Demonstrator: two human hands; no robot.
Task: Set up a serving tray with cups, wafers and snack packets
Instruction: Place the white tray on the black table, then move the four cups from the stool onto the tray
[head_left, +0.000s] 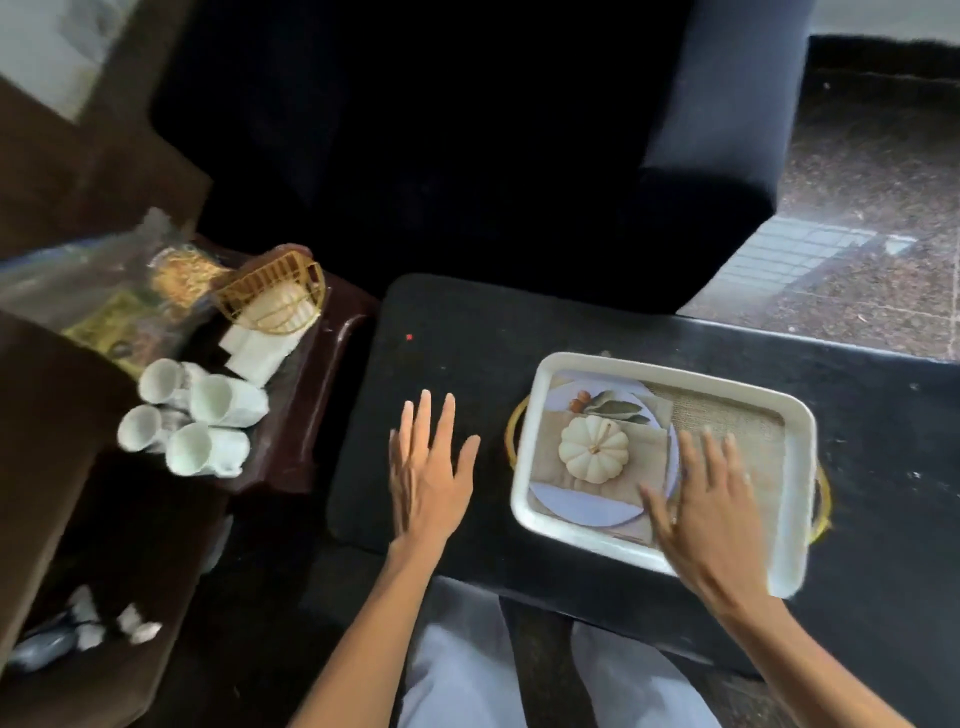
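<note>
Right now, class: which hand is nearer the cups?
Left. The left hand is over the table, to the right of the cups; the right hand is farther off, over the tray.

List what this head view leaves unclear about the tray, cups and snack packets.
Snack packets: head view, blurred behind clear plastic; labels unreadable.
Cups: head view, motion blur; handles indistinct.
Tray: head view, right hand covers part of its near rim; contact uncertain.
White bits, head view lower left: too blurred to identify.
</note>
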